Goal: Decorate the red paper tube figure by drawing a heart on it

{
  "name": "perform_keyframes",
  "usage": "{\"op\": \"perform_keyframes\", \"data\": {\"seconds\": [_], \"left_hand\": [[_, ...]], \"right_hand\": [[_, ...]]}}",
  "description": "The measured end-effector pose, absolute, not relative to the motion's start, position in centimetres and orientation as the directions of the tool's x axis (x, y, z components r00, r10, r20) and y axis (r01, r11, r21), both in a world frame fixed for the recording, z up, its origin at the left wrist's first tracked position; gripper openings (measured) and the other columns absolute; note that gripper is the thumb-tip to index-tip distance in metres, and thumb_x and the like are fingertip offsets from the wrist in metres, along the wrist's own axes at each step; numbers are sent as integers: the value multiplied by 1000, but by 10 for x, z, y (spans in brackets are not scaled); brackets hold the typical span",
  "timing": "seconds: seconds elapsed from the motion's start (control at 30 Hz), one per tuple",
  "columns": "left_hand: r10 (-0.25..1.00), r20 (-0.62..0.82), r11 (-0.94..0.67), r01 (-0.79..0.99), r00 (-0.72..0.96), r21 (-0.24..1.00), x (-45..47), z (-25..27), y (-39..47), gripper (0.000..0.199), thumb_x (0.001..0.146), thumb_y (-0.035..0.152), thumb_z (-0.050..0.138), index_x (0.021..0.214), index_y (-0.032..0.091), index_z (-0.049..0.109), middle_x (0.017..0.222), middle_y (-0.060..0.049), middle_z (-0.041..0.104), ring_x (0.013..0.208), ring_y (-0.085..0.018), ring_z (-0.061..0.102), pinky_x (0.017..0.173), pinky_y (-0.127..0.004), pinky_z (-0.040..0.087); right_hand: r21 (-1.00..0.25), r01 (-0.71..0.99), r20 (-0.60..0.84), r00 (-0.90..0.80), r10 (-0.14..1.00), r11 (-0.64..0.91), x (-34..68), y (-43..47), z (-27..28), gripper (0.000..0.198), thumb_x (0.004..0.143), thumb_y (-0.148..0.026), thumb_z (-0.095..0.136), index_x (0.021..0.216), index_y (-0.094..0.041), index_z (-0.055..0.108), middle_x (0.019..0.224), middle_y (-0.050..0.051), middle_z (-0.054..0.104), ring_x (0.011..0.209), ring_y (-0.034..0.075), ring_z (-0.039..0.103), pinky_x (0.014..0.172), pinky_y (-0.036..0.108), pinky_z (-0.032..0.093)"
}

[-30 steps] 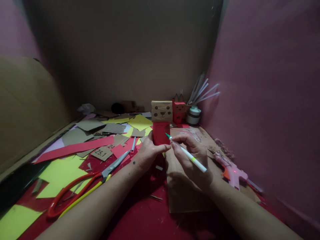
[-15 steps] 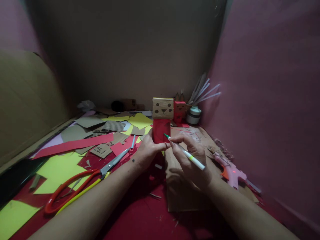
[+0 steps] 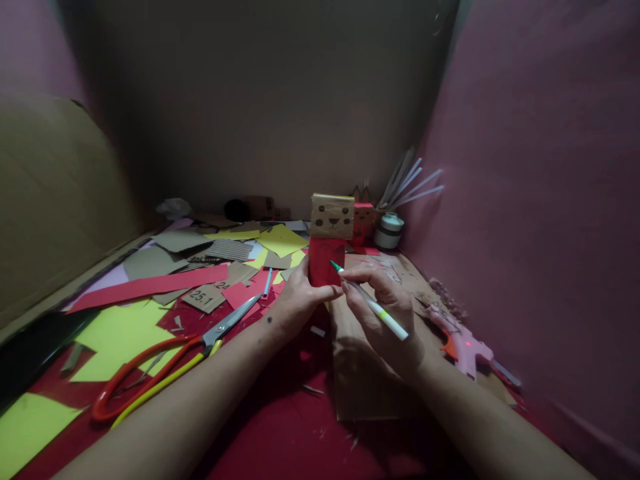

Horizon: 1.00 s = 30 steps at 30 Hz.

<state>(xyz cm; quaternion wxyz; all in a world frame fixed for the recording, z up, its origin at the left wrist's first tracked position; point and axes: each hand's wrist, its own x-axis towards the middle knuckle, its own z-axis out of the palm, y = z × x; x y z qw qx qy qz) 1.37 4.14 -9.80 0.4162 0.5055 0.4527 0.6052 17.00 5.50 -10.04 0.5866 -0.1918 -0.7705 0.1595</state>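
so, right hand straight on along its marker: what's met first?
The right hand's marker would likely meet the figure's red body first; whether the tip touches it is unclear.

Brown-headed figure shifted slightly right, covering more of red figure behind.

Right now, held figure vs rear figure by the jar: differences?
The held figure has a tan head; the rear figure has a red one. The left hand grips the held figure; no hand touches the rear figure. Both have red bodies and dark face marks.
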Motion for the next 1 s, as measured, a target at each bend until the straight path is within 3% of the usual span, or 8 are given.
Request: {"op": "perform_keyframes", "data": {"seconds": [0.33,0.57,0.8,1.0], "left_hand": [[967,228,-243,-138,-116,960,10,-104,48,46,61,19,82,104,19,66,87,-2,69,76,-19,61,74,-34,52],[969,215,-224,-69,-124,972,14,-100,42,48,62,23,81,107,20,68,93,-5,73,86,-26,66,83,-42,54],[965,232,-238,-34,-123,971,14,-98,43,47,61,22,81,105,20,67,94,-3,72,90,-25,65,85,-38,53],[968,219,-232,-97,-122,968,14,-99,41,46,61,21,80,105,20,65,86,0,69,78,-19,62,77,-34,53]], "right_hand": [[-481,150,805,-313,503,864,172,48,-97,9,93,-14,62,90,-19,70,79,1,72,71,14,66,69,29,53],[-557,95,807,-171,565,825,171,55,-103,13,93,-18,66,104,-24,68,90,-1,72,83,15,69,79,31,56],[-451,125,854,-226,468,884,174,55,-101,13,94,-15,63,102,-23,68,89,1,72,81,15,69,75,30,57],[-459,163,821,-297,487,873,173,50,-96,9,92,-13,64,91,-20,70,82,1,74,75,15,69,72,30,55]]}}
